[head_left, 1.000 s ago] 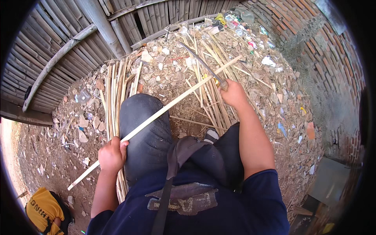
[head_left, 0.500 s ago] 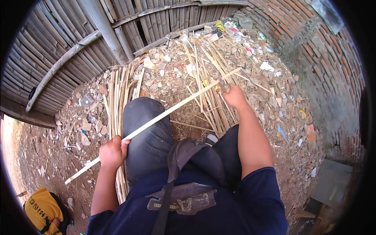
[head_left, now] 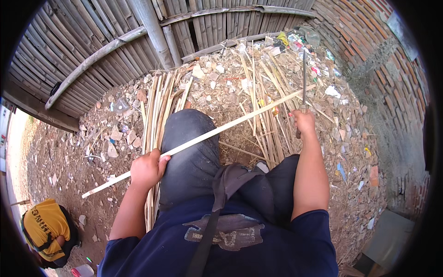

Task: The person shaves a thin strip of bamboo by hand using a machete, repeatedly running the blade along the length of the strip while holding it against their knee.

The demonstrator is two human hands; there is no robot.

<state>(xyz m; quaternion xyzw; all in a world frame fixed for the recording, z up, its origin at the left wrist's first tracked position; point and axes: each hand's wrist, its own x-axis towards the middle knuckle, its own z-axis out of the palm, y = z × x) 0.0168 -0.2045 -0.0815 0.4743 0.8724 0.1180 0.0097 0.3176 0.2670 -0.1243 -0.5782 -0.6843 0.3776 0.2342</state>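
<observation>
My left hand is closed around a long pale bamboo strip, which slants across my left knee up to the right. In my right hand is the handle of a long knife, its narrow blade pointing away from me. The blade crosses the strip close to its far right end; whether they touch I cannot tell. A bundle of split bamboo strips lies by my left leg. More loose strips are spread on the ground between my knees and beyond.
A bamboo-slat wall closes off the far left, and a brick wall the right. Stones and litter cover the ground. Another person in a yellow shirt is at the lower left. A grey board lies at the lower right.
My right hand has turned the knife, so its blade now shows at full length, pointing away past the strip. The strip stays in my left hand. The whole view has shifted slightly.
</observation>
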